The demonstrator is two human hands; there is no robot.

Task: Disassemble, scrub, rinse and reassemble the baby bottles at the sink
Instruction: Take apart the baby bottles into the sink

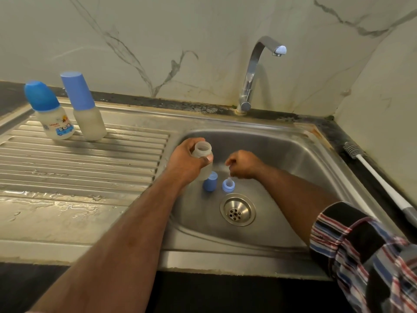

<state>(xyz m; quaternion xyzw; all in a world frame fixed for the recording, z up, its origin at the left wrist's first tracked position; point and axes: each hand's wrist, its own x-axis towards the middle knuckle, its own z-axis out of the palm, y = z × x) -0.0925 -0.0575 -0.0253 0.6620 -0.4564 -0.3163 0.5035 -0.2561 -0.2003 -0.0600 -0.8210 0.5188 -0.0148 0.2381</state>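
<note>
Both hands over sink [282, 150]: left [188, 160] grips bottle [203, 154] (uncapped), right [244, 163] curled.

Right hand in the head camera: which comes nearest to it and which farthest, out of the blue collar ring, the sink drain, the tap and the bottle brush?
From the right hand:
1. Blue collar ring, in the basin just below the fingers.
2. Sink drain, on the basin floor, nearer the person.
3. Tap, behind the basin by the wall, and bottle brush, on the counter's right edge: too close to call.
</note>
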